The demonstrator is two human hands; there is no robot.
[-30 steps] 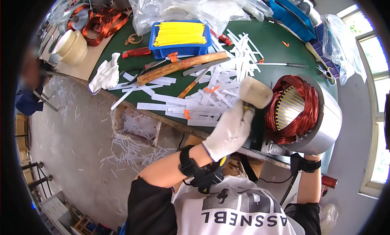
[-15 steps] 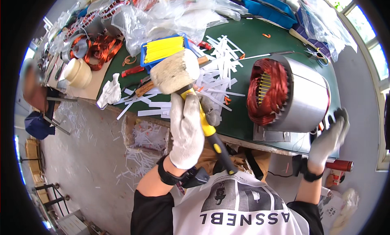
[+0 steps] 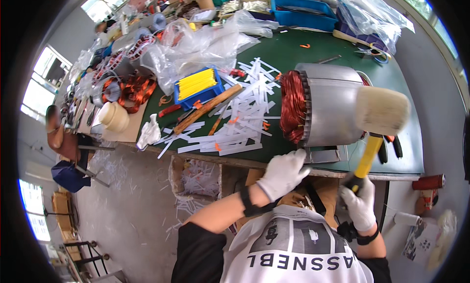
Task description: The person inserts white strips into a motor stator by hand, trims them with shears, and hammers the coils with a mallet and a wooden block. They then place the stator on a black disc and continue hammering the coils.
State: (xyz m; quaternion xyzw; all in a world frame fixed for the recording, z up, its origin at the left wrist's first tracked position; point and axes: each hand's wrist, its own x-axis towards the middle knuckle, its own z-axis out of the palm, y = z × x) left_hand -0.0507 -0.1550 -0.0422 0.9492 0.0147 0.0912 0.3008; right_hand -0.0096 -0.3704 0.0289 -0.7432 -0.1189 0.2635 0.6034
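Note:
My right hand (image 3: 360, 202), in a white glove with grey fingertips, is closed round the black-and-yellow handle of a mallet (image 3: 383, 110). The mallet's pale, motion-blurred head is raised and overlaps the right end of a motor stator (image 3: 333, 106) in this view. The stator lies on its side, its silver casing showing and its red copper windings (image 3: 292, 106) facing left. Under it sits a grey metal stand (image 3: 324, 155). My left hand (image 3: 285, 174), gloved alike, is at the bench edge by the stand's left corner. Its thumb and fingers look apart, holding nothing visible.
White paper strips (image 3: 245, 106) litter the green bench (image 3: 274, 48) around a wooden-handled tool (image 3: 208, 108). A blue tray of yellow strips (image 3: 198, 89), plastic bags (image 3: 196, 43), scissors (image 3: 374, 53) and loose copper coils (image 3: 137, 92) lie around. A person (image 3: 63, 141) sits at far left.
The mallet has passed from my left hand to my right and now stands by the stator's right end. My left hand has moved right to the stand. The view has shifted.

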